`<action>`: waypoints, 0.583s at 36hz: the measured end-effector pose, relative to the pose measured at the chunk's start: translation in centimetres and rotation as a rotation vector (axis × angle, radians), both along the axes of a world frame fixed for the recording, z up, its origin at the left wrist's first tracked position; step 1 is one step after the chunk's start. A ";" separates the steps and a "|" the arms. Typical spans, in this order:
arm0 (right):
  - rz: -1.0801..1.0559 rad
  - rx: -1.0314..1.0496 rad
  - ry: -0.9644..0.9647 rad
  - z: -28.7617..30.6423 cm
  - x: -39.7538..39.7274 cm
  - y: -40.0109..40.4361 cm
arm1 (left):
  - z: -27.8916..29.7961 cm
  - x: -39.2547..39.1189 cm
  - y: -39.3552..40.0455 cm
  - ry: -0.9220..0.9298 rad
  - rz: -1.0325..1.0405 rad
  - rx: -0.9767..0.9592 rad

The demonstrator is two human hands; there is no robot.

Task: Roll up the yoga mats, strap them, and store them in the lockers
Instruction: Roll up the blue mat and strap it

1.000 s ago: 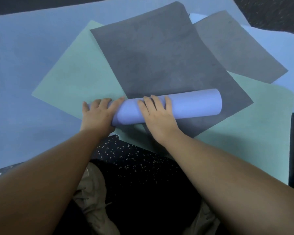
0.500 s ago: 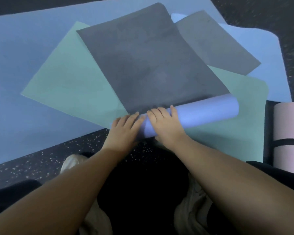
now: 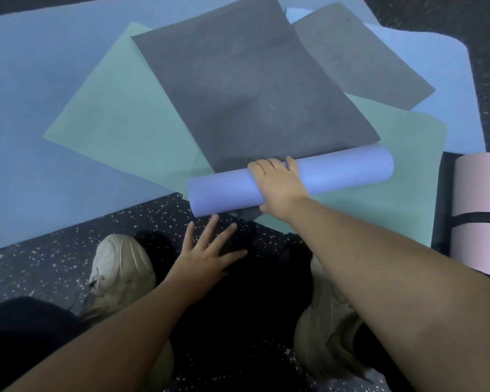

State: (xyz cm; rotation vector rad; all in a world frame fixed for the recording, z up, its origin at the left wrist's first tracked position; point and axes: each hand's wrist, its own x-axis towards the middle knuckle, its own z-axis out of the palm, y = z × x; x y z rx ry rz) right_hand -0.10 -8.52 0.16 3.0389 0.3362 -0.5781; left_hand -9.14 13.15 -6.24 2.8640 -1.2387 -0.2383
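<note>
Right hand: my right hand lies over the top of the periwinkle mat roll, fingers curled across its far side and thumb tucked under the near edge, clamped round the roll near its middle. The forearm runs in from the lower right, straight, wrist slightly bent down.

Left hand: my left hand is off the roll, palm down, fingers spread and straight, holding nothing. It hangs over the speckled dark floor, fingertips just short of the roll's near left end.

Periwinkle mat roll: rolled tight, lying slantwise, left end nearer me and lower, right end farther. It rests on the dark grey mat surface it is rolled from, and on the teal mat beneath.

Flat mats: the teal mat lies on a large blue mat; a second grey mat and a pale blue mat lie to the upper right, overlapping.

Pink rolled mat: pink rolled mat at the right edge, bound by a black strap, well apart from my hands.

Shoes: my two beige shoes on the floor below the hands.
</note>
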 end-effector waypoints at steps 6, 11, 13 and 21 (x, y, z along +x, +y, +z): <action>-0.027 0.027 -0.017 -0.3 0.0 -0.2 | -0.1 0.0 -0.5 0.013 0.043 0.026; -0.025 0.036 -0.011 -0.4 -0.1 -0.3 | -0.1 0.1 -0.3 -0.098 0.059 -0.126; -0.022 0.047 -0.011 -0.3 -0.3 -0.3 | 0.6 0.6 0.1 -0.110 0.055 -0.232; -0.069 0.162 -0.101 2.3 -0.7 -1.3 | 6.5 4.3 1.0 -0.167 0.382 -0.454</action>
